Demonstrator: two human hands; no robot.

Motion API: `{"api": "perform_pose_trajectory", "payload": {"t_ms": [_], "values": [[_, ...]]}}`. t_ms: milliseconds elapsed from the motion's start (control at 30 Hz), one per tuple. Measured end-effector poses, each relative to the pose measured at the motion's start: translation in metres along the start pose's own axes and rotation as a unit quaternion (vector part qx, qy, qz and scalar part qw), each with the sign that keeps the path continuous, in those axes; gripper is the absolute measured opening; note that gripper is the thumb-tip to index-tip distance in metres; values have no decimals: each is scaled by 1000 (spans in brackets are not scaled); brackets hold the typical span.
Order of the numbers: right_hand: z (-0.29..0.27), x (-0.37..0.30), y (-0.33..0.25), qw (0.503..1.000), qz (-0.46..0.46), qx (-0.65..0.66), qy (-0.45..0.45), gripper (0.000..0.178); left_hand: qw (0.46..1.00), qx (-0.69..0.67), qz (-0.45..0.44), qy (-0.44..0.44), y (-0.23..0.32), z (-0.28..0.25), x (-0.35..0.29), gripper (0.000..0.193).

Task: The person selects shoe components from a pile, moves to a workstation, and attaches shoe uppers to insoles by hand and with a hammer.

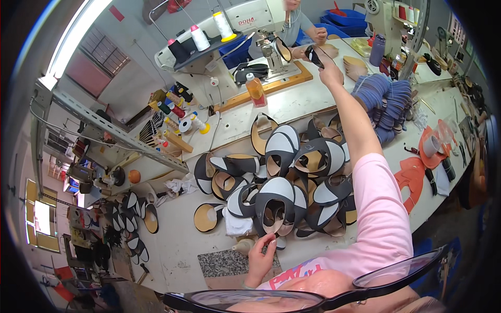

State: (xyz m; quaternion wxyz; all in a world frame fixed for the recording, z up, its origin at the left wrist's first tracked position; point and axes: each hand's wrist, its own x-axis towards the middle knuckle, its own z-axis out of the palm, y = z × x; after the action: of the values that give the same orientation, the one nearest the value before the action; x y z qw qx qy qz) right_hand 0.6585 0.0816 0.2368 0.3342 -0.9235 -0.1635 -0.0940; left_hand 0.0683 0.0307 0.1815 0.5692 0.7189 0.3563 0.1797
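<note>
A heap of black and white shoe uppers (pixel 277 200) with tan linings covers the middle of the bench. My left hand (pixel 261 259) is low in front of it, thumb and forefinger pinched at the pale lower edge of the nearest upper. My right arm stretches far across the bench. At its end my right hand (pixel 332 74) is closed on a black shoe upper (pixel 313 56), beside a sewing machine (pixel 279 60). Part of that upper is hidden by my fingers. A co-worker's hand (pixel 318 34) is just beyond it.
A bottle of orange liquid (pixel 256 91) stands by the machine. Bundled blue pieces (pixel 383 99) lie right of my arm, with orange sheets (pixel 411 177) nearer. A grey stone slab (pixel 224 263) sits near my left hand; thread cones (pixel 199 39) stand above the machine.
</note>
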Motion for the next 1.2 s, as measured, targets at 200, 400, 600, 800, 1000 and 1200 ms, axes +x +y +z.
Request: {"api": "perform_pose_trajectory", "payload": {"t_ms": [200, 400, 600, 800, 1000, 1200], "values": [[-33, -114, 6, 974, -175, 143, 2, 23, 984, -172, -6, -47, 29, 9, 4, 28], [-145, -299, 12, 879, -365, 285, -112, 26, 940, -300, -15, -160, 77, 11, 17, 47], [-216, -438, 45, 848, -364, 271, -275, 28, 770, -568, -96, -275, 87, 21, -19, 46], [-237, -503, 53, 748, -109, 447, -478, 66, 827, -473, -144, -269, 71, 19, -97, 31], [-243, -550, 22, 672, 138, 516, -513, 20, 893, -353, -139, -241, 43, 9, -143, 24], [-250, -574, 19, 615, 227, 515, -552, 20, 853, -437, -186, -215, 30, 1, -174, 24]]}}
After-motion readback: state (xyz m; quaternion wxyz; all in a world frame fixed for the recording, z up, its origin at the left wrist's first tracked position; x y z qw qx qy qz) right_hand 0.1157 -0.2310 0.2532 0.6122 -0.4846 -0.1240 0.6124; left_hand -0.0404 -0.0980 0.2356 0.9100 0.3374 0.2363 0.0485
